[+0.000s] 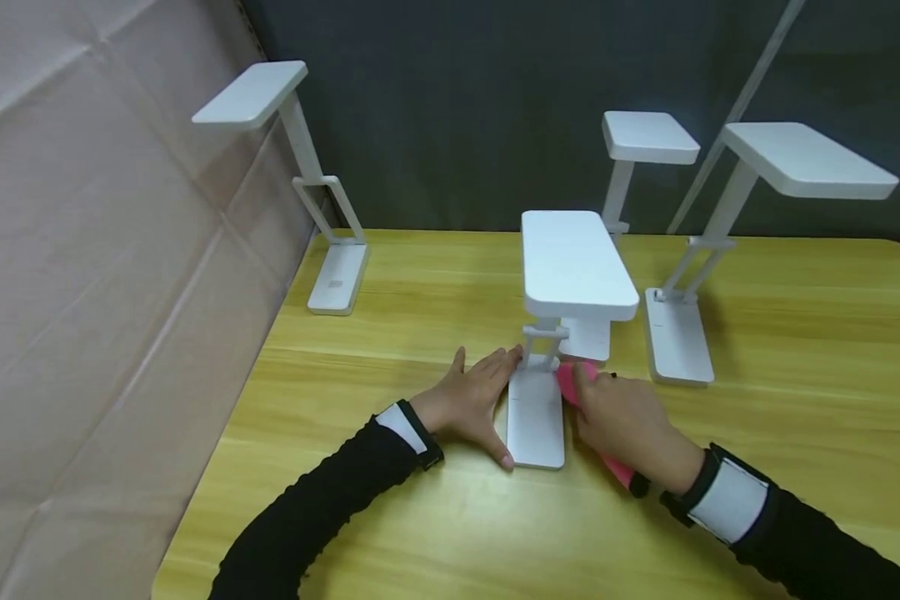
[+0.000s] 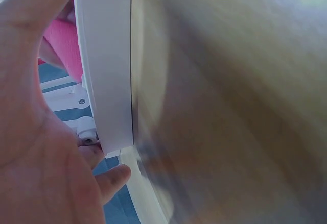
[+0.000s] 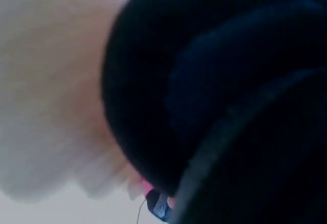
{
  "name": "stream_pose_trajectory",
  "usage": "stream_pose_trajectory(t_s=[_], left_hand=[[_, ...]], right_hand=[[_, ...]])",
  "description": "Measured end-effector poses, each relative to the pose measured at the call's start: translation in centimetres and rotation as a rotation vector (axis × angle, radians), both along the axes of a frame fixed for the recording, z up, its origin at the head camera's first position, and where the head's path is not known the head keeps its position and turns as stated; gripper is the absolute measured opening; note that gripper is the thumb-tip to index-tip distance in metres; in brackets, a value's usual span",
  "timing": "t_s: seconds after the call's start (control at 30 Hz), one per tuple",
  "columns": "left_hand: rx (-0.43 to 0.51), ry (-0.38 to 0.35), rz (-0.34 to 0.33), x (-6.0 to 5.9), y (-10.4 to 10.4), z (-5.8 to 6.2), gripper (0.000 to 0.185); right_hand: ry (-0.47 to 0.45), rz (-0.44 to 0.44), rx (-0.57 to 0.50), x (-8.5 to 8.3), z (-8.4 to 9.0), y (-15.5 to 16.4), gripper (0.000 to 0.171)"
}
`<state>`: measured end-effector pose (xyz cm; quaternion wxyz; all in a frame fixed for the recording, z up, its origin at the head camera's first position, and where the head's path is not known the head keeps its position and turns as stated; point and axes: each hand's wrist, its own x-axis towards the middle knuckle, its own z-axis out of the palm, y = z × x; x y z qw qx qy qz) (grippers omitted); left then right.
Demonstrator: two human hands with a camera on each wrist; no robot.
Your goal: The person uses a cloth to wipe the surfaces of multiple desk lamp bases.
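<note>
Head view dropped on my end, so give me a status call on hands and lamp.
Left hand flat against lamp base. Right hand grips pink tool beside lamp hinge. Other lamp stands clear to the right.

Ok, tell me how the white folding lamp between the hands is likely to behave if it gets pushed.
The lamp looks top-heavy: its wide head sits high over a narrow flat base, so a push up high may tip it. Its hinged arm could fold. The left hand lies flat against the base, likely steadying it, while the right hand holds a pink object.
</note>
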<state>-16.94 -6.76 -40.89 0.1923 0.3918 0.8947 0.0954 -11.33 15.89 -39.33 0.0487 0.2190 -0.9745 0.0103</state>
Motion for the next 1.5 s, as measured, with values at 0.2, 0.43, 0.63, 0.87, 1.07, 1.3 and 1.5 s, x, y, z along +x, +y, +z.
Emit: stream_pose_trajectory(t_s=[0.2, 0.43, 0.63, 0.87, 1.07, 1.3, 1.5], left_hand=[[-0.011, 0.006, -0.001, 0.0, -0.2, 0.0, 0.146], [0.001, -0.011, 0.005, 0.1, -0.4, 0.0, 0.147], [-0.011, -0.011, 0.002, 0.1, -0.5, -0.1, 0.147], [0.016, -0.018, 0.005, 0.0, -0.4, -0.5, 0.147], [0.012, -0.020, 0.019, 0.0, -0.5, -0.5, 0.148], [0.030, -0.041, 0.026, 0.1, -0.1, -0.4, 0.147], [0.037, -0.054, 0.039, 0.0, 0.0, -0.2, 0.147]], right_hand=[[-0.005, 0.108, 0.017, 1.9, 0.1, 0.5, 0.035], [-0.038, 0.180, 0.017, 4.0, 0.1, 0.8, 0.042], [-0.113, 0.208, -0.017, 5.3, 0.1, 1.0, 0.046], [-0.372, 0.351, -0.131, 4.9, 2.7, 2.9, 0.050], [-0.276, 0.602, -0.177, 5.0, 2.6, 0.5, 0.056], [-0.019, 0.653, -0.110, 5.5, -0.9, -2.6, 0.052], [-0.058, 0.505, -0.135, 5.8, -1.2, -1.9, 0.051]])
